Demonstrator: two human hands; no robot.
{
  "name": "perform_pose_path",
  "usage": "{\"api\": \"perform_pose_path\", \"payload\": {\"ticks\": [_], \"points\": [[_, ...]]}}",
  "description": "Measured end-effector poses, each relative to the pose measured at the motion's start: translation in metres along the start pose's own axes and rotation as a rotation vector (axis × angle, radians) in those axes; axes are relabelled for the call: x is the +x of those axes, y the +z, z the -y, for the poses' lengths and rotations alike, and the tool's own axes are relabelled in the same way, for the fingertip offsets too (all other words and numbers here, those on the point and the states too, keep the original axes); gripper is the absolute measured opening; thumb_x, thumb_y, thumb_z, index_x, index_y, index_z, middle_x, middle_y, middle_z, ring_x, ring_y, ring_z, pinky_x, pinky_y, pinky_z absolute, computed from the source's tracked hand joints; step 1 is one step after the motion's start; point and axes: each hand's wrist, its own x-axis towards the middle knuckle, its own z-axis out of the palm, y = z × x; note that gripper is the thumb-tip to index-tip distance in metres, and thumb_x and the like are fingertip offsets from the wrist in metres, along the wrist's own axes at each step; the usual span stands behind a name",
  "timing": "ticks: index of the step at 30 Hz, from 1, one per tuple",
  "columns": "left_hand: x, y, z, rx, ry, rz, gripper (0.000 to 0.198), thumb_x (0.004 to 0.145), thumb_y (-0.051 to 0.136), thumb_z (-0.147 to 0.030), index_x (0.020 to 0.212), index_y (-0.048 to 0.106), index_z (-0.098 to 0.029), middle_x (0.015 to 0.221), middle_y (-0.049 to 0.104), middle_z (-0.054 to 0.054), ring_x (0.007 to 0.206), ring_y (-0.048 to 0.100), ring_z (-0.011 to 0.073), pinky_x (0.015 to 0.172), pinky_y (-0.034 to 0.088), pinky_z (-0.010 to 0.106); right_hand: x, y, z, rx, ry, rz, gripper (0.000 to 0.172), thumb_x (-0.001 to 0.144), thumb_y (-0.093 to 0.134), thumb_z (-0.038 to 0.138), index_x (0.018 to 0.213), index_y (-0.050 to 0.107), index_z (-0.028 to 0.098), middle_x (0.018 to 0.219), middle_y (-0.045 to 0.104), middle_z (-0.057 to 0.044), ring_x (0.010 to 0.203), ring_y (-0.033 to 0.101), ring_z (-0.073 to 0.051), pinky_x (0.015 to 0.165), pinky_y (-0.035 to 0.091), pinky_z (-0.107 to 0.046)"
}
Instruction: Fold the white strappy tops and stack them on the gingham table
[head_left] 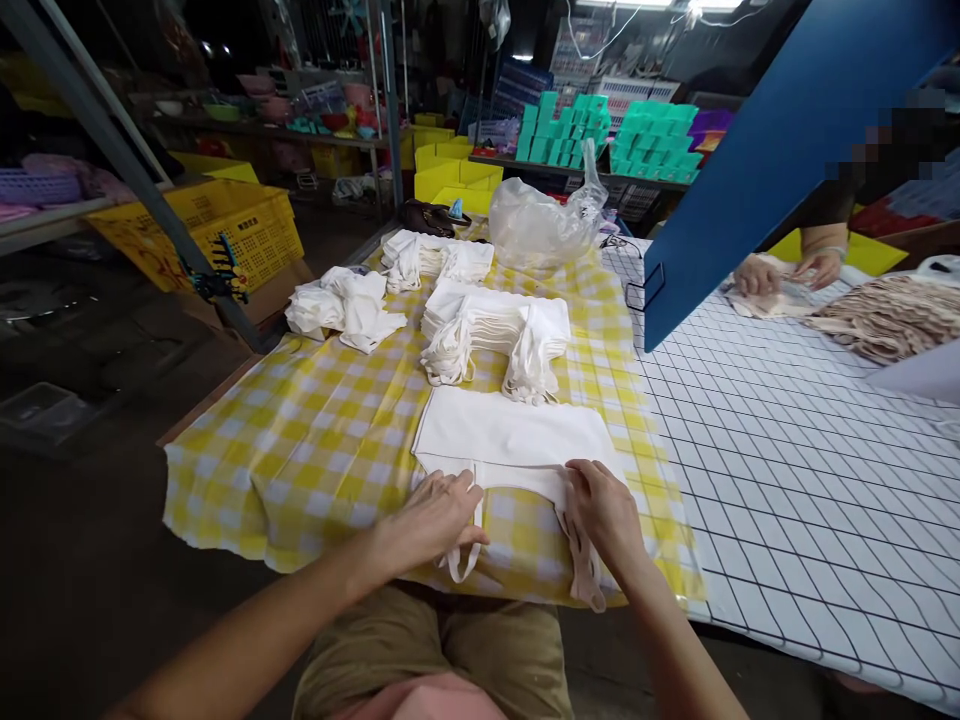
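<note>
A white strappy top point(517, 430) lies flat on the yellow checked cloth in front of me, its straps toward my lap. My left hand point(439, 515) is at its lower left corner, fingers curled over the fabric beside a thin white strap point(466, 565); the fingertips are partly hidden. At the lower right corner my right hand point(604, 505) pinches the edge between thumb and fingers. Below that hand a pinkish-beige strap point(585, 570) hangs down over the cloth. Just beyond the top sits a neat stack of similar white tops point(499, 315) with bunched straps.
More white tops point(439, 255) are stacked farther back, and a loose white pile point(345, 305) lies left. A clear plastic bag point(544, 220) stands behind. To the right, a blue panel point(765, 190) leans over a white grid-patterned table point(787, 480), where another person's hands point(787, 275) handle beige fabric.
</note>
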Motion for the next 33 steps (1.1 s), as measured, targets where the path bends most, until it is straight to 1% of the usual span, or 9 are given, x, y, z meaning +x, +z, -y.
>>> {"api": "perform_pose_path", "payload": {"ticks": [3, 5, 7, 13, 19, 21, 27, 30, 33], "points": [[0.001, 0.006, -0.021, -0.006, -0.281, -0.002, 0.035, 0.078, 0.059, -0.043, 0.091, 0.059, -0.010, 0.093, 0.058, 0.011, 0.083, 0.060, 0.0237, 0.078, 0.045, 0.036, 0.000, 0.002, 0.001, 0.025, -0.006, -0.005, 0.027, 0.087, 0.036, 0.027, 0.089, 0.063, 0.021, 0.087, 0.063, -0.004, 0.071, 0.057, -0.016, 0.061, 0.035, -0.025], [0.004, 0.009, -0.031, -0.057, -0.378, 0.022, 0.032, 0.080, 0.058, -0.037, 0.094, 0.059, -0.008, 0.095, 0.058, 0.013, 0.082, 0.061, 0.0234, 0.077, 0.046, 0.035, -0.001, 0.005, 0.001, 0.032, -0.001, -0.009, 0.027, 0.087, 0.037, 0.027, 0.090, 0.063, 0.020, 0.088, 0.064, -0.004, 0.073, 0.057, -0.017, 0.063, 0.036, -0.026], [0.007, 0.010, -0.037, -0.129, -0.421, 0.059, 0.024, 0.083, 0.054, -0.028, 0.096, 0.059, -0.009, 0.097, 0.058, 0.013, 0.080, 0.062, 0.0219, 0.072, 0.046, 0.032, -0.001, 0.007, 0.000, 0.045, 0.007, -0.013, 0.028, 0.087, 0.037, 0.027, 0.092, 0.063, 0.020, 0.091, 0.065, -0.005, 0.074, 0.058, -0.017, 0.064, 0.036, -0.027], [0.008, 0.008, -0.038, -0.239, -0.439, 0.130, 0.018, 0.084, 0.044, -0.018, 0.086, 0.061, -0.014, 0.091, 0.060, 0.009, 0.081, 0.063, 0.0200, 0.065, 0.046, 0.027, -0.002, 0.008, -0.006, 0.065, -0.002, -0.027, 0.029, 0.085, 0.037, 0.029, 0.090, 0.064, 0.020, 0.090, 0.066, -0.005, 0.074, 0.058, -0.018, 0.066, 0.037, -0.028], [0.006, 0.022, -0.054, -0.103, -0.573, 0.020, 0.025, 0.085, 0.048, -0.029, 0.102, 0.054, -0.012, 0.099, 0.056, 0.013, 0.072, 0.064, 0.0216, 0.058, 0.048, 0.029, -0.003, 0.011, -0.009, 0.129, -0.020, -0.069, 0.031, 0.085, 0.037, 0.032, 0.089, 0.065, 0.019, 0.090, 0.066, -0.006, 0.074, 0.058, -0.019, 0.068, 0.039, -0.028], [0.005, 0.024, -0.058, -0.078, -0.598, 0.012, 0.023, 0.086, 0.046, -0.026, 0.102, 0.054, -0.013, 0.098, 0.056, 0.013, 0.071, 0.064, 0.0205, 0.056, 0.048, 0.028, -0.003, 0.011, -0.010, 0.137, -0.014, -0.083, 0.031, 0.085, 0.037, 0.033, 0.088, 0.065, 0.019, 0.089, 0.066, -0.006, 0.074, 0.058, -0.019, 0.068, 0.039, -0.028], [0.012, 0.018, -0.053, -0.071, -0.568, 0.078, 0.027, 0.084, 0.035, -0.005, 0.100, 0.056, -0.009, 0.094, 0.058, 0.015, 0.077, 0.065, 0.0231, 0.062, 0.051, 0.031, -0.003, 0.010, -0.013, 0.158, 0.009, -0.103, 0.031, 0.084, 0.039, 0.033, 0.087, 0.065, 0.019, 0.091, 0.067, -0.007, 0.076, 0.058, -0.019, 0.069, 0.039, -0.028], [0.014, 0.020, -0.050, -0.073, -0.544, 0.067, 0.026, 0.081, 0.036, -0.002, 0.096, 0.057, -0.008, 0.091, 0.059, 0.016, 0.079, 0.064, 0.0243, 0.063, 0.050, 0.032, -0.004, 0.009, -0.012, 0.187, 0.014, -0.088, 0.032, 0.084, 0.038, 0.035, 0.087, 0.065, 0.018, 0.090, 0.067, -0.008, 0.077, 0.058, -0.020, 0.070, 0.039, -0.029], [0.013, 0.020, -0.044, -0.115, -0.511, 0.016, 0.022, 0.079, 0.041, -0.005, 0.094, 0.056, -0.011, 0.092, 0.059, 0.015, 0.077, 0.063, 0.0225, 0.064, 0.049, 0.032, -0.006, 0.009, -0.012, 0.239, 0.028, -0.077, 0.033, 0.083, 0.038, 0.038, 0.086, 0.065, 0.018, 0.087, 0.068, -0.008, 0.077, 0.058, -0.020, 0.070, 0.040, -0.030]]}}
